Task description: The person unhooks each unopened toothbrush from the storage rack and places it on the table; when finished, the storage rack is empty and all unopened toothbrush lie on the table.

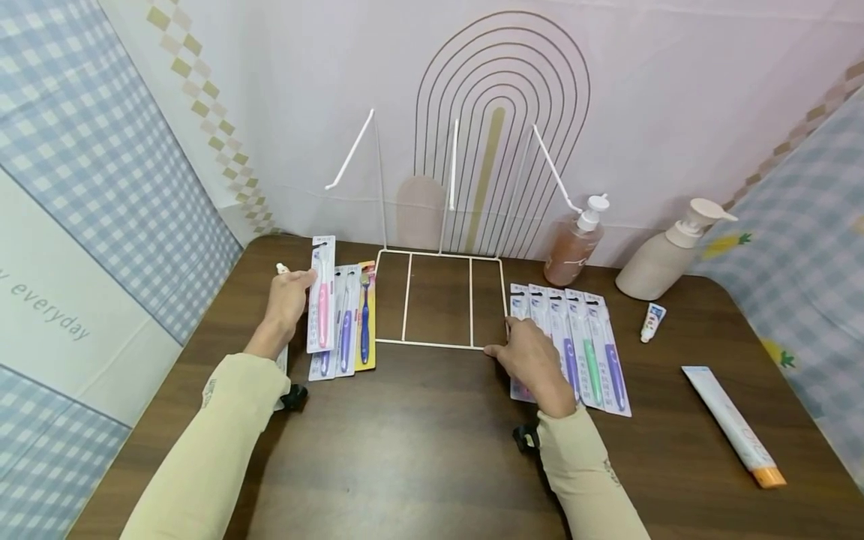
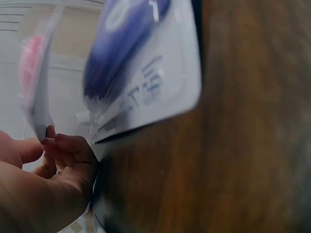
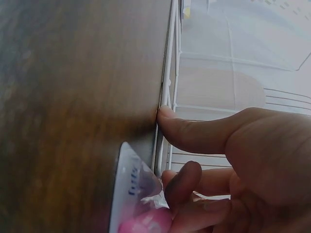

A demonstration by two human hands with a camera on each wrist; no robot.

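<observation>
My left hand pinches the edge of a packaged pink toothbrush, raised over other packs at the left. In the left wrist view the thumb and fingertips meet at the lower end of that pack. Under it lie packaged purple toothbrushes and a blue one on yellow card. My right hand holds the front right corner of a white wire rack; its thumb lies along the base wire in the right wrist view. A pink toothbrush pack is close under its fingers.
Three bare hooks slant up from the rack. Several packaged toothbrushes fan out at the right. Behind them stand an amber pump bottle and a beige one. A small tube and a long toothpaste tube lie further right.
</observation>
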